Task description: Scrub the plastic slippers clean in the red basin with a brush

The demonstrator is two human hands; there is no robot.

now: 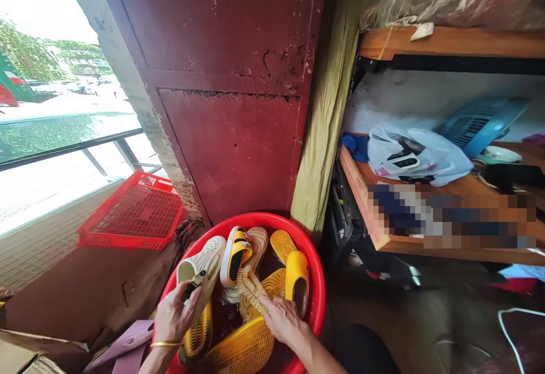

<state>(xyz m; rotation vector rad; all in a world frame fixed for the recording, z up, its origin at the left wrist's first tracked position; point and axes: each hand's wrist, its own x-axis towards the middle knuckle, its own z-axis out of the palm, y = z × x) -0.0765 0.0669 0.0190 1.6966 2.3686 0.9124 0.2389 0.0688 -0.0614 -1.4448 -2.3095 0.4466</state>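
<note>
A round red basin point(318, 283) holds several wet shoes and slippers. My left hand point(174, 314), with a gold bracelet at the wrist, is closed on a pale shoe point(209, 283) over the basin's left side; a small dark piece shows at its fingers. My right hand point(284, 318) is closed on the lower end of a tan, ridged brush-like thing point(251, 288) at the basin's middle. Around them lie a white clog point(206, 257), a yellow-and-white slipper point(235, 255), a yellow clog point(297, 277) and a large yellow sole point(244, 347).
A red plastic crate point(136, 212) sits at the left on brown cardboard point(80, 291). Purple slippers point(128, 344) lie at the lower left. Behind the basin stands a dark red door point(238, 147). A wooden shelf point(460, 249) at the right holds a plastic bag and a blue fan.
</note>
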